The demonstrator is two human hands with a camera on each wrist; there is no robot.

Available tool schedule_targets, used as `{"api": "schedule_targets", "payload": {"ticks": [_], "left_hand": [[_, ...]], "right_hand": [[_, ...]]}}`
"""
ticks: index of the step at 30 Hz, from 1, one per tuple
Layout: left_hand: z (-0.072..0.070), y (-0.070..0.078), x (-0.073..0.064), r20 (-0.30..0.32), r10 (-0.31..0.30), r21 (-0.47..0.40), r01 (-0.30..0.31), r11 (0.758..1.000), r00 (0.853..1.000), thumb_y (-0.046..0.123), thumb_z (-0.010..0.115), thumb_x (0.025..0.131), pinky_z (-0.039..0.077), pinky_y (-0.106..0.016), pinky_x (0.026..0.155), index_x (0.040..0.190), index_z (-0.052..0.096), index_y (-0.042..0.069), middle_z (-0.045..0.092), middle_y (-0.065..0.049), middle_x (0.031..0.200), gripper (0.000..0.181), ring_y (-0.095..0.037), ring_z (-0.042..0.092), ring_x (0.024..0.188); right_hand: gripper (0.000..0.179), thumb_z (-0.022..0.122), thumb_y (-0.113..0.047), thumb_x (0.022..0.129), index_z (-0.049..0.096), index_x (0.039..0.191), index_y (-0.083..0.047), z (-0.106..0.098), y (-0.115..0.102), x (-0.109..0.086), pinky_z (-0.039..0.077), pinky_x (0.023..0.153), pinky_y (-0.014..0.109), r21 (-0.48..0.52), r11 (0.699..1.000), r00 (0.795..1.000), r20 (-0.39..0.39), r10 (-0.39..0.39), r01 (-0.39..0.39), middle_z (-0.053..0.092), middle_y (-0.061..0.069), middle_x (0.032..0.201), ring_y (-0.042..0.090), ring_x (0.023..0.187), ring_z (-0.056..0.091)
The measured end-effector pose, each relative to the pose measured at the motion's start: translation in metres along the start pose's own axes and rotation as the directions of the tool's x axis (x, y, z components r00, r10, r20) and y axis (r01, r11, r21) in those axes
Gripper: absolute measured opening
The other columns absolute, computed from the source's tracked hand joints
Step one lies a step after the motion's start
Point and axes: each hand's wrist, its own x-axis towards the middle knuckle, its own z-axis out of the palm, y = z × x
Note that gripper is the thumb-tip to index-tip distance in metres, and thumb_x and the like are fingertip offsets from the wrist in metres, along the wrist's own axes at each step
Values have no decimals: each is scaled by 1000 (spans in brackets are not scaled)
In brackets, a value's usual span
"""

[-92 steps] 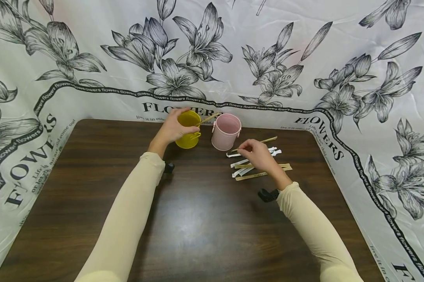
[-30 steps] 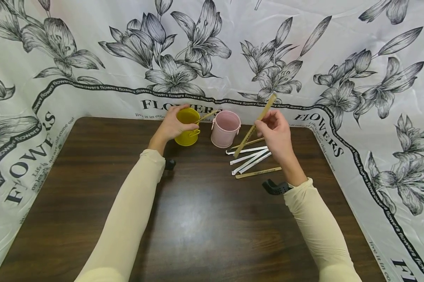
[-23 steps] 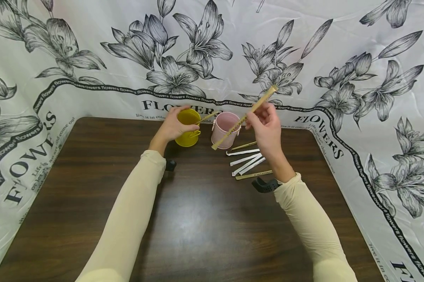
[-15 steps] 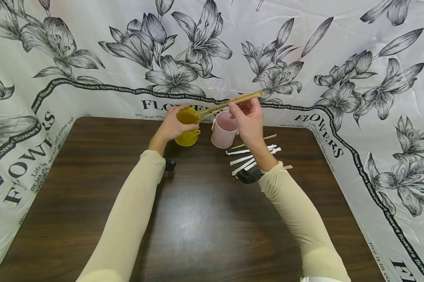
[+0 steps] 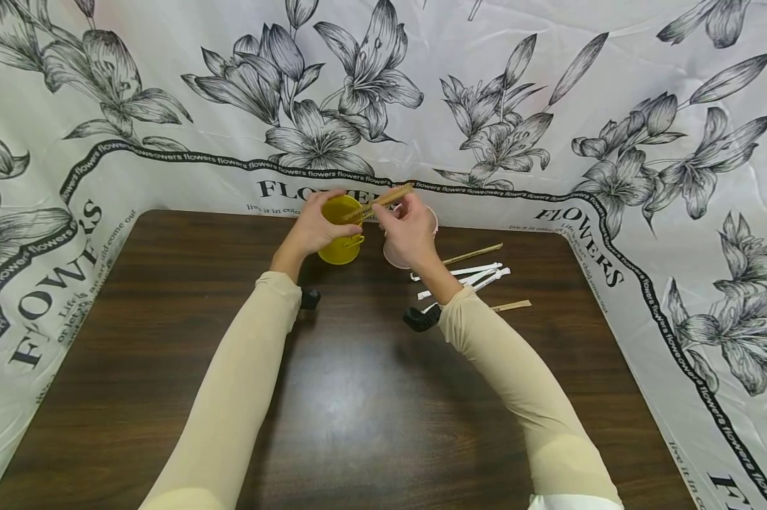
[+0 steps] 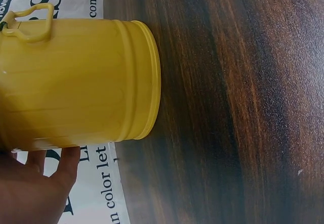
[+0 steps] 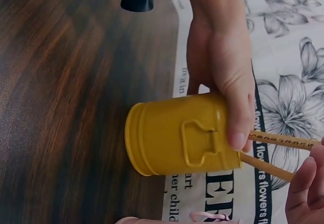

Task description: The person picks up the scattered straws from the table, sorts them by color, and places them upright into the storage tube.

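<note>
My left hand [image 5: 313, 228] holds a small yellow bucket [image 5: 338, 252] at its rim, thumb on the near side. My right hand [image 5: 411, 230] pinches a tan paper-wrapped straw [image 5: 356, 214] with printed letters, its far end inside the bucket's mouth. In the right wrist view, two tan straws [image 7: 283, 140] stick out past the bucket rim, close to the right fingertips. The left wrist view shows the bucket's side [image 6: 76, 82] and its wire handle [image 6: 46, 21]. A pink bucket [image 5: 393, 256] stands just right of the yellow one, largely hidden behind my right hand.
Several white-wrapped straws [image 5: 489, 276] lie on the dark wooden table [image 5: 338, 397] right of the pink bucket. Tan straws [image 5: 475, 253] lie beside them, partly under my right forearm. A floral cloth [image 5: 230, 191] hangs behind the table.
My right hand picked a tan straw off the pile, lifted it and carried it left over the pink bucket, into the yellow bucket's mouth. My left hand has stayed on the yellow bucket.
</note>
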Motion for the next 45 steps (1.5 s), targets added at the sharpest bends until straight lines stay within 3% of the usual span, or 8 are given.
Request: {"api": "schedule_targets", "payload": {"ticks": [9,13,18,22,26,33,41,45], "left_hand": [[0,-1,0,1,-6,-16,6,1000,1000,44,87,78,32,-55,121,154,43,25,29,-13,161,90,-34,39,139],[0,-2,1,1,-11,-22,11,1000,1000,45,87,78,33,-55,121,154,43,26,29,-12,161,90,-34,39,138],[3,-2,2,3,-1,-18,1,1000,1000,44,88,78,30,-55,123,154,43,25,28,-11,163,91,-33,36,143],[5,-1,3,7,4,-11,-4,1000,1000,43,88,78,27,-55,124,155,43,26,28,-11,163,90,-33,33,147],[4,-1,2,7,3,-3,-3,1000,1000,43,88,78,26,-55,125,155,43,25,27,-11,164,91,-34,32,148],[1,-2,0,-10,2,-6,-2,1000,1000,47,88,76,28,-55,123,154,44,25,29,-12,162,93,-35,34,145],[1,-4,1,2,-3,-3,3,1000,1000,50,88,76,28,-56,123,155,43,27,28,-10,163,93,-34,33,146],[1,-3,1,-3,4,-9,-4,1000,1000,49,88,76,30,-56,122,155,43,26,29,-11,162,93,-34,35,144]], "right_hand": [[25,72,-8,94,58,113,-1,2,0,0,51,59,18,40,999,998,67,21,-23,70,17,113,3,59,59],[27,75,-11,92,60,112,-4,-2,-1,-2,51,58,18,14,1000,999,52,-5,4,70,17,113,8,58,59],[29,76,-7,90,59,113,-3,-15,-1,-6,48,56,18,100,995,999,42,-6,2,68,16,111,15,61,60],[27,74,-7,90,59,113,-5,-34,2,-10,48,55,18,134,990,999,30,29,-33,69,7,109,9,62,61],[26,74,-10,91,60,112,-6,-55,7,-17,47,53,17,42,997,997,34,70,-71,69,0,108,4,59,60],[30,75,-10,91,61,116,-1,-87,30,-41,39,51,16,-175,977,979,139,149,-124,70,19,117,2,57,49],[13,74,-16,92,70,103,-9,-123,60,-71,43,55,22,-406,900,955,169,242,-157,73,12,101,6,62,54],[13,74,-17,92,72,103,-10,-141,67,-79,45,58,25,-493,854,924,227,307,-163,74,11,100,9,65,57]]}}
